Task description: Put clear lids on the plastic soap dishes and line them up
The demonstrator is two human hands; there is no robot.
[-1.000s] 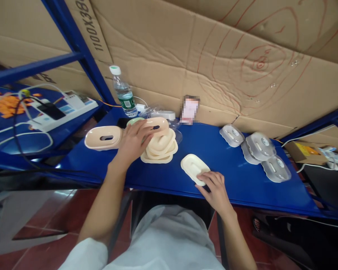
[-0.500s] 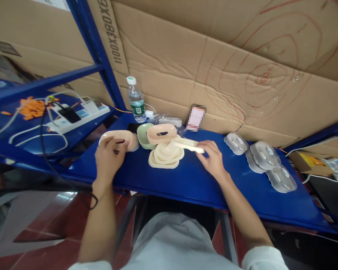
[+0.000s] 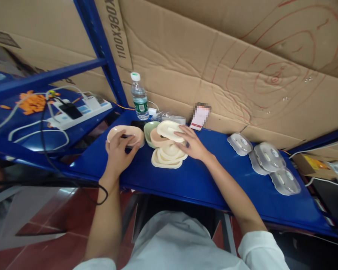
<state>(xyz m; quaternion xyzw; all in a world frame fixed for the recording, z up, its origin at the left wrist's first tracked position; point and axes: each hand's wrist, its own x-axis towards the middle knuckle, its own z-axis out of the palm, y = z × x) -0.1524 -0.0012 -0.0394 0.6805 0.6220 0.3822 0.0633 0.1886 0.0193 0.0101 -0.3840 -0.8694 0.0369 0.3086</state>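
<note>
My left hand (image 3: 119,152) is closed on the near side of a peach rounded dish (image 3: 133,130), its fingers and thumb at the dark opening in the middle. My right hand (image 3: 193,144) grips the right end of a cream oval tray (image 3: 168,128), held tilted over a second peach dish (image 3: 157,138). That second dish leans against a green dish (image 3: 148,134), partly hidden by the cream tray. Below them lies a loose stack of cream trays (image 3: 166,162), overlapping one another on the blue table (image 3: 157,183).
A water bottle (image 3: 140,99) and a phone (image 3: 200,117) stand at the back by the cardboard wall (image 3: 180,67). Several clear lidded boxes (image 3: 270,156) sit to the right. At the left are a power strip (image 3: 79,116) and orange pieces (image 3: 34,103); a black cable (image 3: 101,202) hangs near my left forearm.
My right hand has moved left and turned the cream tray from edge-on to broad side showing, over the second peach dish. My left hand stays at its dish, thumb and fingers shifted slightly.
</note>
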